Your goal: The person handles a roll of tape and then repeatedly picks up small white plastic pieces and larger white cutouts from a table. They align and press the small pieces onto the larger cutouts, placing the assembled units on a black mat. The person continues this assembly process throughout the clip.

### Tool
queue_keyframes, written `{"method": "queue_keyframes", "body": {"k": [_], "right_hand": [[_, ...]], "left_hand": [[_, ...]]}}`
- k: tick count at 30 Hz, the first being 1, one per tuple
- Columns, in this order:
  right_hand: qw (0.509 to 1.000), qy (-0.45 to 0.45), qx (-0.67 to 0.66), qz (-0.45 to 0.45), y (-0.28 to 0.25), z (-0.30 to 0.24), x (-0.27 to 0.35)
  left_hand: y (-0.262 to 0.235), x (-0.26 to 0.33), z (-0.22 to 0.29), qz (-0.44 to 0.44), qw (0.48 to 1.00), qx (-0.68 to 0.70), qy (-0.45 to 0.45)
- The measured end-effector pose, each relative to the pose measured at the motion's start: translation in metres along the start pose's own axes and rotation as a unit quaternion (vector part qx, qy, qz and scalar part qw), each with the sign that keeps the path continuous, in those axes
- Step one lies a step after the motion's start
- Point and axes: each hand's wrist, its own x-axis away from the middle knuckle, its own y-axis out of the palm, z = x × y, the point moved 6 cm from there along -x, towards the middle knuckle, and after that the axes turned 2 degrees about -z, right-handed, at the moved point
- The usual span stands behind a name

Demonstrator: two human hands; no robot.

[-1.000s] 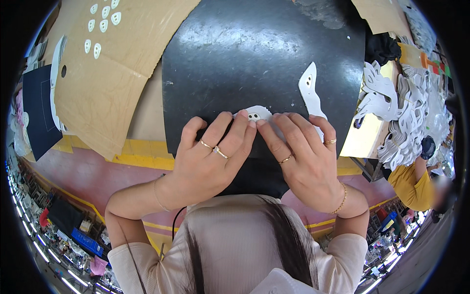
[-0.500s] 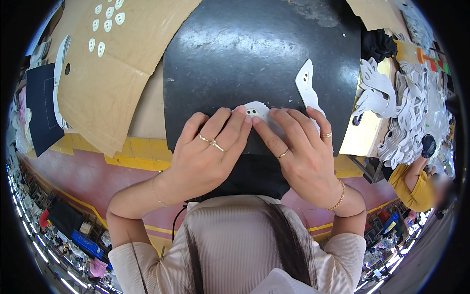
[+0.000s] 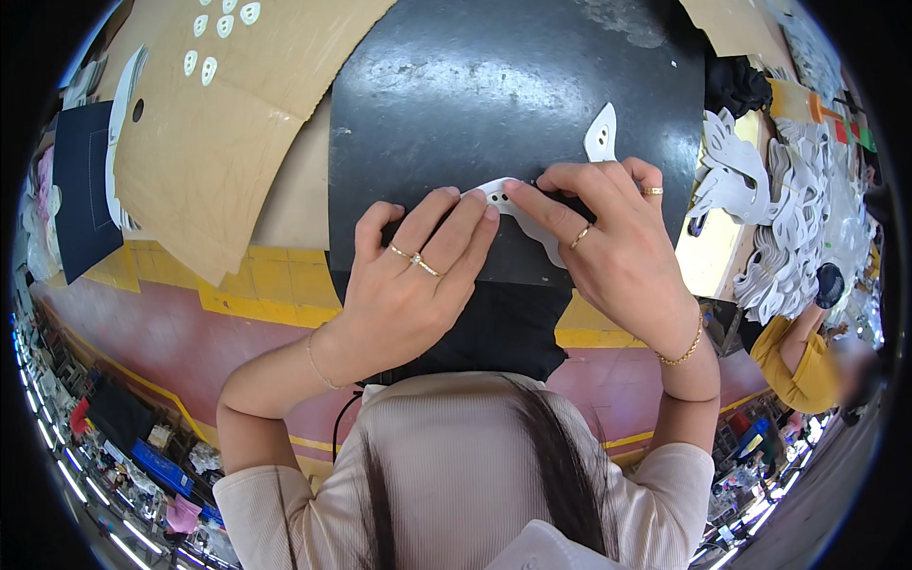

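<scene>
A white curved shoe-upper piece (image 3: 502, 195) with small dark holes lies near the front of the black board (image 3: 446, 114). Fingertips of my left hand (image 3: 413, 275) press on its left end, the fingers close together; the thumb is hidden. My right hand (image 3: 617, 247) has its index fingertip on the piece beside the holes, and the other fingers are spread and bent over the board. From under this hand the piece's greyish part runs down to the right. Beyond my right fingers sits a second white piece (image 3: 601, 133) with two holes, its lower part covered.
Brown cardboard (image 3: 204, 142) at the left bears several small white holed patches (image 3: 225, 26). A dark blue panel (image 3: 85, 185) stands further left. Stacks of white cut pieces (image 3: 779, 228) fill the right side, near a black cloth (image 3: 736, 87). A person in a yellow sleeve (image 3: 788, 356) is at the right.
My right hand has shifted up and right, its fingers now spreading over the second piece's lower part. The left fingertips have slid slightly; more of the front piece's lower right side shows.
</scene>
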Motion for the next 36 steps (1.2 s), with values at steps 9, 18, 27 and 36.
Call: {"method": "queue_keyframes", "body": {"k": [9,18,27,36], "right_hand": [[0.998,-0.015,0.066,0.014,0.007,-0.008,0.009],[0.998,0.009,0.057,0.011,0.003,-0.011,0.007],[0.996,0.044,0.076,0.013,0.01,-0.016,0.019],[0.994,0.042,0.091,0.043,0.013,-0.018,0.021]], "left_hand": [[-0.002,-0.001,-0.001,-0.016,1.0,0.027,-0.005],[-0.008,-0.031,-0.035,-0.022,0.98,0.162,-0.113],[-0.003,-0.03,-0.033,-0.038,0.964,0.193,-0.18],[0.0,-0.022,-0.022,0.025,0.988,0.117,-0.093]]}}
